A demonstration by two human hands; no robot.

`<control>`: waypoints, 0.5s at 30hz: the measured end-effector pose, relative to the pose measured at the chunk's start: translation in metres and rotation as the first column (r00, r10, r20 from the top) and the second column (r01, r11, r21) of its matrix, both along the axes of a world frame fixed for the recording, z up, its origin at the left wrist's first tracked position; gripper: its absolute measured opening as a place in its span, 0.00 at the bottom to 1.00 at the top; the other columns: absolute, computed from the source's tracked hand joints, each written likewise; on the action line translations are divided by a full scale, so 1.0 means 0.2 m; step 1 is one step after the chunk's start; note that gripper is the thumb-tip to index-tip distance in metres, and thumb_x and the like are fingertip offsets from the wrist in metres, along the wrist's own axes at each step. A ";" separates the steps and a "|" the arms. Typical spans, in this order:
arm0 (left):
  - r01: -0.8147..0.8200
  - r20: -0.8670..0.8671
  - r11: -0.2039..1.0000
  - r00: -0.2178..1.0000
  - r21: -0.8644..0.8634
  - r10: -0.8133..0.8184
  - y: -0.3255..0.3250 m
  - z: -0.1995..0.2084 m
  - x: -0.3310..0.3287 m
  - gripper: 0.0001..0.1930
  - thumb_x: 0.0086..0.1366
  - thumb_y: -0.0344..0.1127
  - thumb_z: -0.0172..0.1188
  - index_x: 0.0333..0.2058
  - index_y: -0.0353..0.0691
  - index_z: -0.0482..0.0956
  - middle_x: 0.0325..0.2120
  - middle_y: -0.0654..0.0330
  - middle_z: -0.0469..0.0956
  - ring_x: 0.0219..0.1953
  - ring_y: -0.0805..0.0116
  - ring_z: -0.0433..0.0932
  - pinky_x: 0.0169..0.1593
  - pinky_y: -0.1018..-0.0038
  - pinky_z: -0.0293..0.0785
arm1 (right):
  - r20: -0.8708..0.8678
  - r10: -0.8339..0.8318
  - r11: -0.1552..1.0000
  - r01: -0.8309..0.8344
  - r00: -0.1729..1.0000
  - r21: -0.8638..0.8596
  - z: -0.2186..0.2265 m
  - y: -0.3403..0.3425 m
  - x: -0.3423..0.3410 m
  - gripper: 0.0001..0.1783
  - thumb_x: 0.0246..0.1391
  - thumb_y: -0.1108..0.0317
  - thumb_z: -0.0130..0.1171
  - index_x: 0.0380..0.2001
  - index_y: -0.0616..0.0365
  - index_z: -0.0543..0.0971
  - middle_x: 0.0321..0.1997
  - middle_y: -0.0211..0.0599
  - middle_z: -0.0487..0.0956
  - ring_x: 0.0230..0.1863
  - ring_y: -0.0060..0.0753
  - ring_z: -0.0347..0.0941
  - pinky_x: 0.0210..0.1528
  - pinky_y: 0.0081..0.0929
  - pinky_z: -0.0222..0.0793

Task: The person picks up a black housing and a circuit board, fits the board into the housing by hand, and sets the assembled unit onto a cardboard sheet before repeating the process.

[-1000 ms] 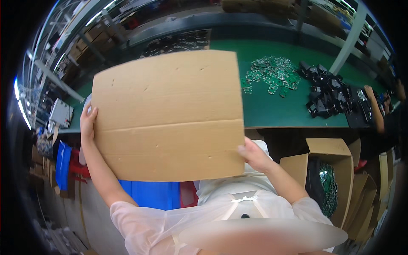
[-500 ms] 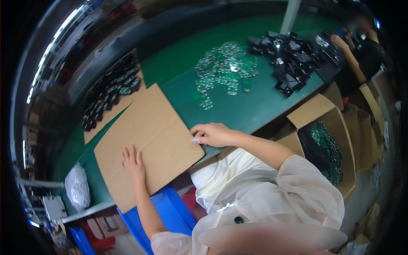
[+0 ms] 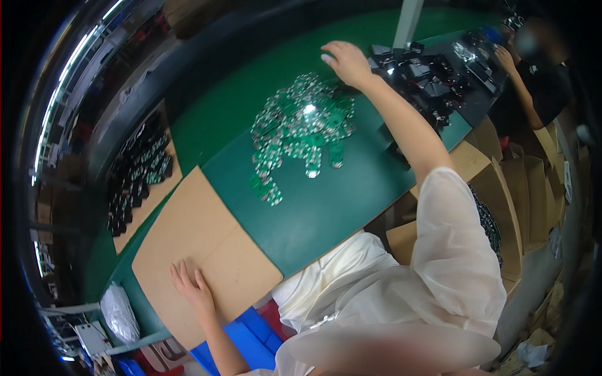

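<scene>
My left hand (image 3: 193,289) lies flat with spread fingers on a brown cardboard sheet (image 3: 207,235) at the front left of the green table. Stretched far forward, my right hand (image 3: 348,64) hovers past a heap of green circuit boards (image 3: 301,122). Its fingers and thumb stand apart, and I see nothing between them. Just right of that hand is a pile of black plastic housings (image 3: 433,78), partly covered by my forearm.
Black parts with boards stand in rows on another cardboard sheet (image 3: 117,243) at the left. A silvery bag (image 3: 119,313) lies near the left corner. Beneath the table edge is a blue bin (image 3: 251,338). Open cartons (image 3: 511,219) stand at the right; a co-worker's hand (image 3: 505,59) is beyond.
My right hand has left the cardboard's right edge and reached far forward beside the black housings. My left hand stays on the sheet. The view has shifted.
</scene>
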State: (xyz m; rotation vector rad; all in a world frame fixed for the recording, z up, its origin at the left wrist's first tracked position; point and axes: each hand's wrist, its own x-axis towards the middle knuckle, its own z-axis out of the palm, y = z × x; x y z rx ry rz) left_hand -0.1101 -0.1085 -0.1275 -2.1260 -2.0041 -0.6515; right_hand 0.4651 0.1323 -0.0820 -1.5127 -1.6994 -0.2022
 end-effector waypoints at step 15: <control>0.836 0.251 0.542 0.509 0.082 -0.823 0.24 0.20 1.74 0.27 0.50 0.31 0.59 0.52 0.41 0.66 0.57 0.45 0.56 0.60 0.48 0.55 0.60 0.58 0.50 | 0.259 -0.079 0.777 0.223 0.963 -0.589 -0.05 -0.10 0.68 0.27 0.50 0.35 0.40 0.47 0.32 0.74 0.54 0.36 0.68 0.58 0.45 0.59 0.62 0.53 0.40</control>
